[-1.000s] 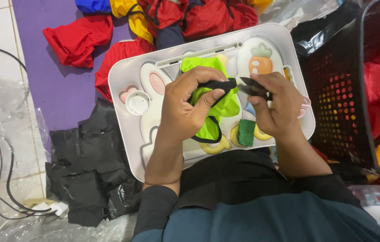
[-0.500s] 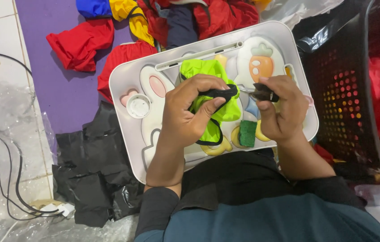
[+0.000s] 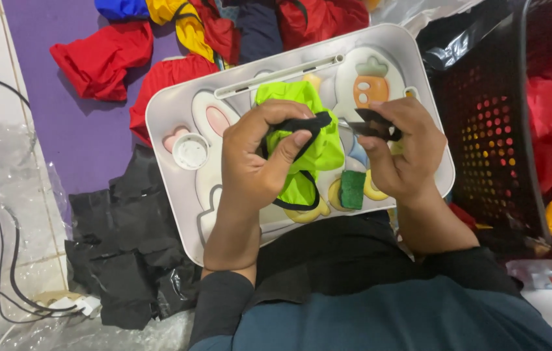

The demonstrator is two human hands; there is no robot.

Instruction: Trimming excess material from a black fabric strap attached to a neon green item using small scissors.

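Note:
A lime-green cloth piece (image 3: 318, 146) with a black strap lies on a white lap tray (image 3: 172, 110) printed with a rabbit and a carrot. My left hand (image 3: 259, 162) pinches one black strap end (image 3: 302, 122) above the green cloth. Just to the right, over the tray, my right hand (image 3: 399, 153) pinches the other black strap end (image 3: 370, 125). The two strap ends sit a small gap apart. A loop of black strap (image 3: 298, 205) hangs below the cloth.
Red, yellow and blue cloth pieces (image 3: 103, 58) lie on a purple mat (image 3: 61, 130) beyond the tray. A dark basket (image 3: 497, 149) with red and yellow cloth stands at the right. Black plastic (image 3: 120, 260), clear wrap and cables lie on the tiled floor at the left.
Both hands stay on the strap ends. The ends have drawn slightly apart, and the view has shifted a little.

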